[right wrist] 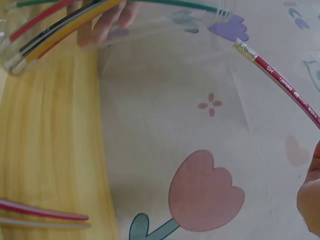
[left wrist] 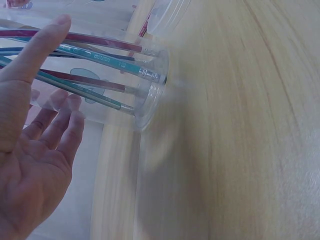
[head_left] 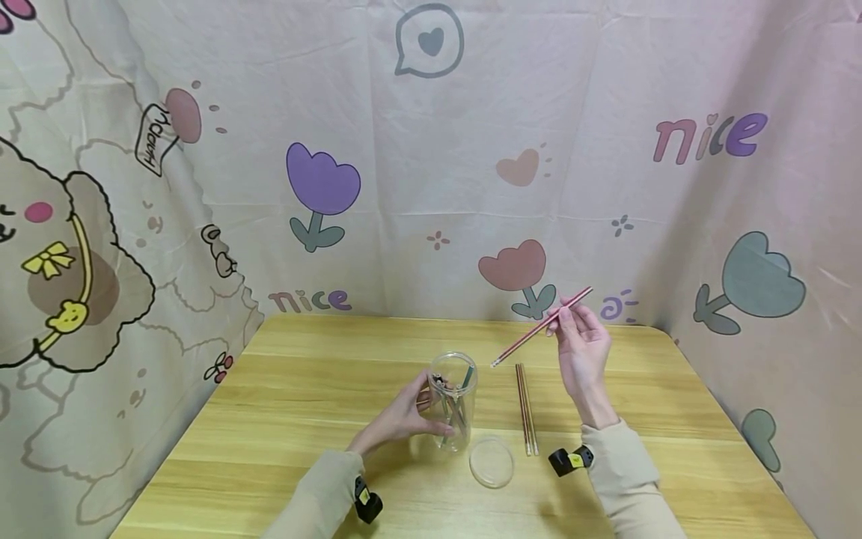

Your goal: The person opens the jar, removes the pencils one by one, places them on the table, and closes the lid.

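A clear plastic jar (head_left: 453, 419) stands upright on the table with several pencils inside, green, red, dark and yellow. My left hand (head_left: 404, 415) holds it from the left, thumb in front and fingers behind. In the left wrist view, the thumb of the left hand (left wrist: 35, 125) lies across the jar's side, over the green pencils (left wrist: 107, 61). Up to the right of the jar, my right hand (head_left: 582, 348) pinches a red pencil (head_left: 539, 329). That pencil slants, its metal-ended tip pointing down toward the jar's open mouth, apart from it.
Beside the jar lies a round clear lid (head_left: 491, 463). A few pencils (head_left: 527, 410) lie close together on the wooden table (head_left: 296, 389), right of the jar. A printed cloth (head_left: 417, 187) hangs behind the table and along its sides.
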### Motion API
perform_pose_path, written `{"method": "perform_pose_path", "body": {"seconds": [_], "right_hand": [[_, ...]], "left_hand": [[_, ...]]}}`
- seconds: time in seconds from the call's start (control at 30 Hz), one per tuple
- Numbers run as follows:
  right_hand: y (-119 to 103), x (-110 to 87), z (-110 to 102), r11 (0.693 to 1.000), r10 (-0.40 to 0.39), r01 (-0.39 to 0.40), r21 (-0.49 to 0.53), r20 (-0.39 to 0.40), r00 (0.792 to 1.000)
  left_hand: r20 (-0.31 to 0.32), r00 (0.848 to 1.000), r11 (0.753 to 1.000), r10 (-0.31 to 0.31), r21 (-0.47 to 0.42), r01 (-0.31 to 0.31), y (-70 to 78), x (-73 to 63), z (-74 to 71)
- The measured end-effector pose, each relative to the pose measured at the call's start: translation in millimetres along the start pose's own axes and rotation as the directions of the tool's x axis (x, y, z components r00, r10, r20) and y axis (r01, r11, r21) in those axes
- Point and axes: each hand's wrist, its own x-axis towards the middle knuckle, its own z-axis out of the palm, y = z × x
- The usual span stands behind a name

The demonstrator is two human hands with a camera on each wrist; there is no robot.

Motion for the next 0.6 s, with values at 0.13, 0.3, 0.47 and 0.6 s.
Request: {"method": "perform_pose_path", "body": {"seconds": [0.13,0.3,0.47,0.6], "right_hand": [[0,1.2,-6,0.997,0.033,-0.036,-0.071,-0.036,0.999],[4,2.4,-13,0.977,0.080,-0.093,-0.192,-0.078,0.994],[8,4.5,-22,0.925,0.114,-0.142,-0.353,-0.101,0.988],[12,5.7,-32,0.857,0.137,-0.163,-0.489,-0.088,0.987]], "left_hand": [[0.002,1.000,1.000,-0.005,0.004,0.005,-0.1,0.4,0.2],[0.001,1.000,1.000,-0.010,0.002,0.010,0.2,0.3,0.3],[0.001,1.000,1.000,-0.007,0.004,0.007,0.2,0.7,0.5],[-0.002,1.000,1.000,-0.007,0.010,0.007,-0.2,0.8,0.7]]}}
